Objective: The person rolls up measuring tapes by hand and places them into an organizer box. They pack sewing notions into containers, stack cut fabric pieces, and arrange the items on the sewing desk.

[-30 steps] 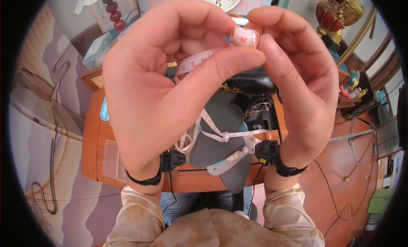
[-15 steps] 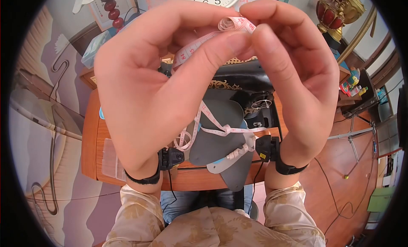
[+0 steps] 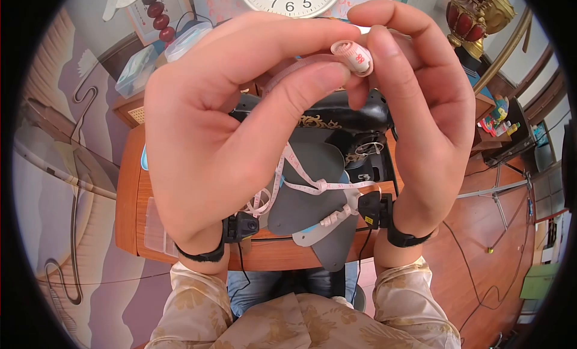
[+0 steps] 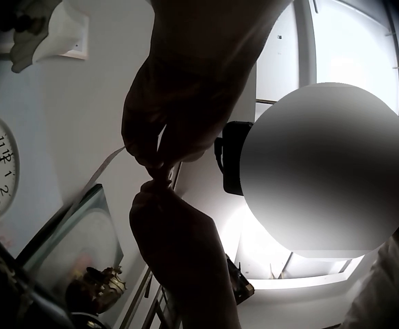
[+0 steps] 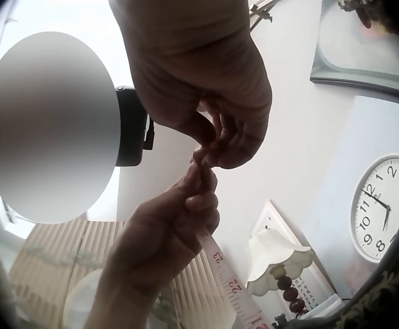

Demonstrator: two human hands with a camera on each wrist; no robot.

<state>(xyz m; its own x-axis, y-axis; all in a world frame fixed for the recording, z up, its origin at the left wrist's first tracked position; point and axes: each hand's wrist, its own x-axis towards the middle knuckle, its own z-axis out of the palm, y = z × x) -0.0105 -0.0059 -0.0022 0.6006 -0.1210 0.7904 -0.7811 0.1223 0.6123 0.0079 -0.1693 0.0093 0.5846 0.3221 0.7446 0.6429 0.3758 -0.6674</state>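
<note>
In the head view, a small roll of white tape measure (image 3: 354,58) with red numbers sits between both hands' fingertips, raised above the table. My left hand (image 3: 207,117) pinches the tape with thumb and forefinger at the roll's left side. My right hand (image 3: 424,108) holds the roll's right side, thumb against it and forefinger arched above. From the left hand a strip of the tape (image 5: 221,271) trails down in the right wrist view. More of it lies below in loose loops, with a knot-like crossing (image 3: 321,184). The left wrist view shows both hands dark, fingertips meeting.
A black sewing machine (image 3: 312,117) stands on the wooden table (image 3: 129,198) behind the hands. Grey flat pieces (image 3: 300,205) lie on the tabletop, beside a clear plastic box (image 3: 157,229) at left. A round clock (image 3: 291,1) is at the back.
The roll has turned between the fingertips, showing different numbers. It rose, then came back down and slightly right. The right thumb has shifted higher; the loops on the table stay almost still.
</note>
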